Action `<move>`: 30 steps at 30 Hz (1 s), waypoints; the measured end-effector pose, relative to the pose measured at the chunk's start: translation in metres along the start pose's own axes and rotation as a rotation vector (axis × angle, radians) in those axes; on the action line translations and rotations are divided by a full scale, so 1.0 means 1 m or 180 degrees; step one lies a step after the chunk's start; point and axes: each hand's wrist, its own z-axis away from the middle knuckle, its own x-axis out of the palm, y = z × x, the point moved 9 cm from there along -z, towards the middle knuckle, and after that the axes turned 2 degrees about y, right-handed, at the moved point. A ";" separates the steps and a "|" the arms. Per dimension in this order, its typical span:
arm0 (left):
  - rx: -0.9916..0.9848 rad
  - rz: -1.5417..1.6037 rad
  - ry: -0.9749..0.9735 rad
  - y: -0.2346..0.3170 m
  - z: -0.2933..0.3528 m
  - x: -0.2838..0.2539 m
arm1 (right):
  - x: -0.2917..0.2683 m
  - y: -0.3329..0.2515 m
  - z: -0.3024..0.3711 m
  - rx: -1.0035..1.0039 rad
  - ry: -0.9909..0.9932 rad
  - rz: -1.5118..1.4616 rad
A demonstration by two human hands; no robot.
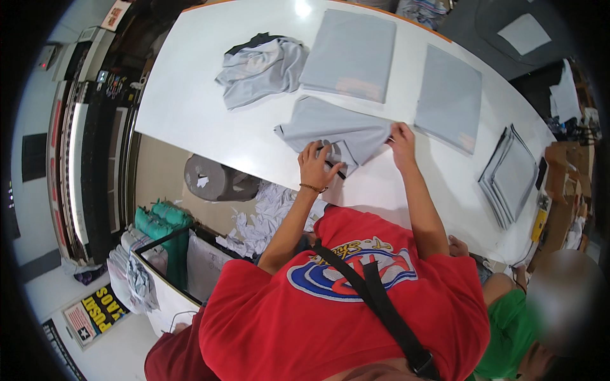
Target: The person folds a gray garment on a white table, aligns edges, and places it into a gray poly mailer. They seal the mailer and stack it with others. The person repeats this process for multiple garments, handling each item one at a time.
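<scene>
A textile workshop: folded grey cloth (352, 51) lies on the white tabletop (181, 101), scraps (264, 216) heap near mid-frame, a long machine (81, 152) stands frame left.

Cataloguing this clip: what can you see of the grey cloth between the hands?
The grey cloth looks like thin, smooth fabric, with darker patches near the left hand. It lies creased, partly folded, on the white table. The left hand touches its near side; the right hand pinches its right corner.
</scene>
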 end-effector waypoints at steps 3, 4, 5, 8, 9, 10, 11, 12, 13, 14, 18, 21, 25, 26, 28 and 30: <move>0.0404 0.0046 -0.0928 0.039 -0.004 0.032 | -0.091 -0.015 0.028 0.0049 0.0696 -0.0152; 0.0632 0.0027 -0.1145 0.053 0.000 0.042 | -0.120 -0.017 0.043 0.0020 0.0802 -0.0016; 0.0888 0.0010 -0.1365 0.067 0.002 0.052 | -0.150 -0.014 0.059 -0.0016 0.0932 0.0115; 0.1451 -0.0121 -0.1381 0.097 0.025 0.078 | -0.222 -0.006 0.115 0.0235 0.1207 0.0791; 0.1623 -0.0099 -0.1294 0.106 0.033 0.086 | -0.241 -0.003 0.133 0.0387 0.1299 0.1058; 0.1715 0.0024 -0.1345 0.117 0.038 0.088 | -0.257 0.003 0.150 0.0410 0.1425 0.1077; 0.1800 0.0148 -0.1396 0.127 0.042 0.090 | -0.272 0.010 0.165 0.0435 0.1545 0.1100; 0.1872 0.0250 -0.1451 0.134 0.047 0.093 | -0.277 0.011 0.177 0.0469 0.1647 0.1107; 0.1960 0.0412 -0.1552 0.142 0.052 0.096 | -0.281 0.011 0.185 0.0443 0.1701 0.1104; 0.2040 0.0576 -0.1650 0.151 0.057 0.100 | -0.283 0.011 0.192 0.0418 0.1750 0.1104; 0.1796 0.1009 -0.2151 0.183 0.062 0.109 | -0.270 -0.007 0.196 0.0130 0.1687 0.1007; 0.1979 0.0493 -0.2477 0.205 0.065 0.123 | -0.273 -0.008 0.188 0.0004 0.1300 0.1337; 0.2826 0.0587 -0.2073 0.235 0.076 0.116 | -0.252 -0.041 0.185 -0.0862 0.0621 0.2172; 0.3017 0.0712 -0.2078 0.238 0.084 0.120 | -0.246 -0.051 0.187 -0.0905 0.0542 0.2417; 0.3029 0.0755 -0.2177 0.246 0.088 0.125 | -0.230 -0.078 0.184 -0.1016 0.0409 0.2884; 0.2638 0.0601 -0.2362 0.256 0.080 0.124 | -0.205 -0.110 0.178 -0.1359 0.0231 0.2914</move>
